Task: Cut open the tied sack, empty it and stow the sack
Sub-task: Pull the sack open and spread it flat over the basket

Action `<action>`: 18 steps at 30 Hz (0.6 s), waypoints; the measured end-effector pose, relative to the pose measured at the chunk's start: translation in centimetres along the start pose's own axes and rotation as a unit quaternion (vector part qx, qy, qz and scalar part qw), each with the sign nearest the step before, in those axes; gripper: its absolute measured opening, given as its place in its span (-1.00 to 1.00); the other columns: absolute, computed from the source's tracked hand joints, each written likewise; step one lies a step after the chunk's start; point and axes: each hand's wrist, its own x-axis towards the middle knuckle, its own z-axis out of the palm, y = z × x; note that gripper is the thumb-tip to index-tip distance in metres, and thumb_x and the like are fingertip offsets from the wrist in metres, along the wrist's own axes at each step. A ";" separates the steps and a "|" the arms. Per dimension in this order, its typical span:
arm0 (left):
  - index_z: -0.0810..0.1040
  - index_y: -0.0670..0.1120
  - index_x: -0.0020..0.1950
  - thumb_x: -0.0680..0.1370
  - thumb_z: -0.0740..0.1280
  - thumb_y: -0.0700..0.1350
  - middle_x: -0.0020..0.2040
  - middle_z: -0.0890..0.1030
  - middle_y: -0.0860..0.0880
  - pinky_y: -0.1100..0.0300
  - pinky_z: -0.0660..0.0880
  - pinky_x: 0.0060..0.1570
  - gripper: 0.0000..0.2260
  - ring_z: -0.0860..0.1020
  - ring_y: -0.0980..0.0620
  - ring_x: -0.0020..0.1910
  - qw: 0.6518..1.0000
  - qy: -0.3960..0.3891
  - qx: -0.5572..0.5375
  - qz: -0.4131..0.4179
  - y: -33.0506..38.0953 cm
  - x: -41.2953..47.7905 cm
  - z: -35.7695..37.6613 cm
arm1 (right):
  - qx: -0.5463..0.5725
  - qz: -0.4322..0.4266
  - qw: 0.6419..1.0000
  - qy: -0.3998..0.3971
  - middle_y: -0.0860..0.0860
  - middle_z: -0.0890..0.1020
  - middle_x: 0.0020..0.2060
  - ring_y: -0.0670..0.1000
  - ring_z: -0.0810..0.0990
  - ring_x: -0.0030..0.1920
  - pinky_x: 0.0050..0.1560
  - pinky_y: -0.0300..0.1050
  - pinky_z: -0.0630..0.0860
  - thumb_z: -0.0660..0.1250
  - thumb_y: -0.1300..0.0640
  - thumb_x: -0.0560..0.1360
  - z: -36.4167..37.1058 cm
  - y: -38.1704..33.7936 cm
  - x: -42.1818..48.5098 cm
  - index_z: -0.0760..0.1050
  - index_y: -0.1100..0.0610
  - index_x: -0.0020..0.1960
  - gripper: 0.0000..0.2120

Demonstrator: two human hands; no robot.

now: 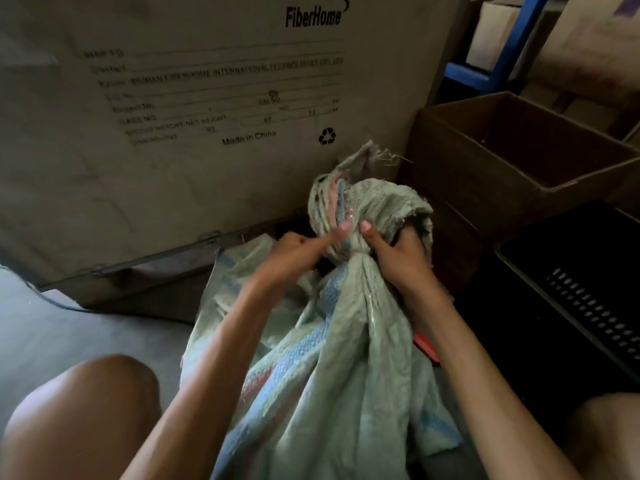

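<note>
I have the sack (329, 358) standing between my knees on the floor, its pale green woven body slumped toward me and its gathered neck raised in front of the big printed carton (173, 98). My right hand (398, 258) is clenched around the neck just at the tie (358, 253), thumb pressed up against the bunched top, so the bundle stays put while I work on it. My left hand (294, 251) is pinching the cloth on the other side of that knot, thumb stretched toward the right thumb; I judge this is to pull the neck taut and expose the cord so a blade could reach it without slicing the fabric. The tie looks uncut, so the sack is not yet opened and nothing is emptied. Something red (426, 348) lies low beside my right forearm, partly hidden by the sack; it may be the cutter, but I cannot tell from here. An open brown box (519, 161) and a black slotted crate (588, 299) sit to the right, near enough to take the contents or the folded sack later.
</note>
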 end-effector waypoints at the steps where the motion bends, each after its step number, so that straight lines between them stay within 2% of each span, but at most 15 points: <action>1: 0.69 -0.20 -0.02 0.42 0.39 0.38 -0.20 0.60 -0.05 0.16 0.38 -0.29 -0.39 0.52 0.06 -0.27 0.999 -0.002 0.038 -0.003 -0.4 0.0 0.7 | -0.038 -0.022 0.999 0.029 -0.03 0.62 0.27 -0.07 0.57 0.27 0.28 -0.16 0.45 0.39 -0.04 0.58 0.1 0.0 0.2 0.49 0.12 0.40 -0.55; 3: 0.68 -0.28 -0.05 0.45 0.41 0.33 -0.26 0.60 -0.06 0.21 0.35 -0.35 -0.39 0.51 0.06 -0.32 0.999 -0.020 0.045 0.021 -1.2 0.0 1.9 | -0.097 -0.058 0.992 0.064 0.09 0.62 0.30 0.07 0.57 0.32 0.29 -0.10 0.48 0.34 0.00 0.62 0.4 0.2 0.4 0.48 0.20 0.39 -0.58; 5: 0.67 -0.24 -0.19 0.55 0.42 0.13 -0.30 0.62 0.00 0.33 0.41 -0.36 -0.59 0.53 0.13 -0.34 0.998 -0.025 0.009 0.054 -1.7 0.5 2.3 | -0.136 -0.082 0.983 0.091 0.16 0.64 0.26 0.15 0.58 0.30 0.21 -0.15 0.47 0.32 0.08 0.64 0.5 0.5 0.5 0.51 0.25 0.34 -0.65; 6: 0.64 -0.17 -0.27 0.58 0.41 0.02 -0.32 0.61 0.00 0.33 0.42 -0.32 -0.68 0.52 0.13 -0.33 0.998 -0.008 0.010 0.069 -2.1 0.9 1.9 | -0.145 -0.088 0.979 0.109 0.17 0.65 0.22 0.16 0.60 0.26 0.11 -0.22 0.44 0.31 0.13 0.63 0.4 0.8 0.6 0.53 0.26 0.30 -0.70; 8: 0.52 -0.07 -0.38 0.61 0.39 -0.12 -0.35 0.60 -0.02 0.27 0.39 -0.28 -0.66 0.50 0.10 -0.32 0.992 0.066 0.068 0.088 -3.1 2.1 0.3 | -0.147 -0.087 0.974 0.151 0.12 0.67 0.13 0.12 0.63 0.15 -0.01 -0.29 0.38 0.29 0.24 0.60 -1.0 1.1 1.1 0.56 0.26 0.25 -0.76; 10: 0.48 -0.07 -0.40 0.61 0.37 -0.16 -0.27 0.65 -0.11 0.22 0.39 -0.21 -0.64 0.54 0.02 -0.25 0.985 0.138 0.068 0.075 -4.4 3.3 -2.0 | -0.126 -0.091 0.971 0.182 0.05 0.65 0.16 0.02 0.61 0.17 0.10 -0.29 0.43 0.28 0.30 0.58 -3.5 1.0 1.7 0.54 0.22 0.31 -0.69; 13: 0.53 -0.11 -0.33 0.62 0.37 -0.05 -0.25 0.59 -0.17 0.14 0.37 -0.14 -0.67 0.51 -0.01 -0.21 0.986 0.151 -0.023 0.061 -4.6 3.0 -3.8 | -0.074 -0.084 0.984 0.138 -0.04 0.62 0.25 -0.10 0.57 0.26 0.36 -0.14 0.48 0.29 0.22 0.62 -5.7 1.0 2.0 0.48 0.09 0.42 -0.63; 14: 0.54 -0.10 -0.31 0.63 0.35 0.01 -0.27 0.59 -0.13 0.16 0.38 -0.14 -0.66 0.52 -0.01 -0.23 0.988 0.136 -0.033 0.061 -4.3 2.6 -3.7 | -0.051 -0.064 0.990 0.118 -0.06 0.62 0.24 -0.10 0.58 0.27 0.38 -0.10 0.48 0.28 0.18 0.64 -5.6 0.9 1.9 0.48 0.06 0.42 -0.64; 16: 0.60 -0.06 -0.24 0.64 0.25 0.18 -0.25 0.63 -0.02 0.32 0.44 -0.17 -0.59 0.57 0.04 -0.22 0.995 0.085 -0.033 0.049 -2.9 1.1 -3.1 | 0.035 -0.003 0.997 0.065 -0.08 0.66 0.20 -0.08 0.62 0.24 0.37 -0.04 0.51 0.30 0.11 0.64 -4.8 0.3 1.4 0.52 0.03 0.39 -0.67; 17: 0.65 -0.06 -0.15 0.64 0.16 0.27 -0.17 0.66 -0.02 0.41 0.47 -0.16 -0.52 0.60 0.05 -0.15 0.997 0.049 -0.045 0.029 -2.4 0.4 -2.8 | 0.087 0.033 0.995 0.028 -0.06 0.69 0.18 -0.05 0.65 0.22 0.34 -0.02 0.53 0.32 0.07 0.63 -4.2 -0.3 1.0 0.56 0.02 0.36 -0.69; 18: 0.68 -0.07 0.01 0.64 0.04 0.32 -0.03 0.69 -0.08 0.42 0.48 -0.05 -0.42 0.63 0.00 -0.01 0.998 0.024 -0.052 0.011 -2.2 0.3 -2.6 | 0.134 0.070 0.988 -0.013 -0.01 0.72 0.16 -0.01 0.68 0.20 0.31 0.00 0.56 0.33 0.03 0.62 -3.7 -0.7 0.6 0.61 0.03 0.31 -0.71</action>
